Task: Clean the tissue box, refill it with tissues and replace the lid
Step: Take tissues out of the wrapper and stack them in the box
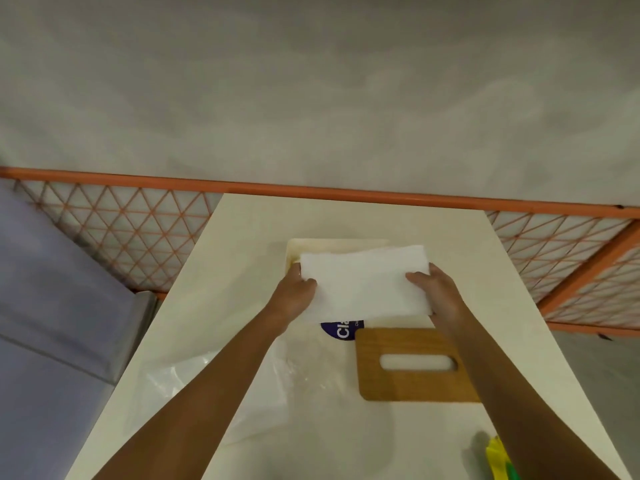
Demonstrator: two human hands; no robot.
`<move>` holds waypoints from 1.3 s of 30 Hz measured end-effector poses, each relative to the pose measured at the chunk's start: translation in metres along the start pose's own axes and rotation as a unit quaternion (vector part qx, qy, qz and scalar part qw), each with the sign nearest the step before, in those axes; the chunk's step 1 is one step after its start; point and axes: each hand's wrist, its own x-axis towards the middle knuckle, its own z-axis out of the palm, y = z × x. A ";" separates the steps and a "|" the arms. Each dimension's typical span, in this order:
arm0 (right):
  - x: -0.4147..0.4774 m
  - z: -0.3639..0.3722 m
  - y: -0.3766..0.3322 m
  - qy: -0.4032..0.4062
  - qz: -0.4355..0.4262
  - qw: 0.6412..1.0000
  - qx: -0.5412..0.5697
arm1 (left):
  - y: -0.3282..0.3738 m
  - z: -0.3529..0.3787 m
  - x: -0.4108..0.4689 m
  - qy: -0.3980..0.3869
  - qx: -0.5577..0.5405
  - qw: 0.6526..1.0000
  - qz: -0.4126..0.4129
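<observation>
On the pale table (346,216), against an orange lattice rail.

Wrapper (207,393): clear plastic, slack at near left, with a blue label at its far end.

Tissues (363,282): one white stack, held over the box (304,245) at the table's far middle. Only the box's far-left rim shows past the stack. Whether stack and box touch cannot be told.

Lid (408,365): wooden and slotted, lying flat on the near side of the stack, off the box.

Left hand (294,292) grips the stack's left end and right hand (440,292) its right end, thumbs on top.

Yellow-green item (498,459): at the near right edge, identity unclear.

Risks, as judged: the stack is soft and held only at its ends, so its middle may sag or fan. It sits slightly askew to the rim, so a corner could snag and crumple sheets. A stack seated badly would likely stop the lid closing flush.
</observation>
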 end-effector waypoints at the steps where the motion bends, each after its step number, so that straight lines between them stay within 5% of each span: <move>1: 0.007 0.003 0.002 -0.006 0.005 1.000 -0.019 | 0.004 0.001 0.007 0.004 0.018 1.000 0.007; 10: 0.057 0.037 -0.009 0.021 -0.047 0.977 -0.209 | 0.020 -0.006 0.053 0.075 0.168 0.980 0.073; 20: 0.098 0.050 0.006 -0.012 0.002 0.936 -0.352 | 0.005 0.006 0.095 0.058 0.232 0.970 0.033; 30: 0.087 0.044 0.004 -0.003 0.000 0.918 -0.396 | 0.001 0.004 0.094 0.030 0.327 0.944 0.013; 39: 0.042 0.031 0.006 0.038 -0.092 0.919 -0.381 | 0.000 -0.013 0.056 0.051 0.322 0.942 0.076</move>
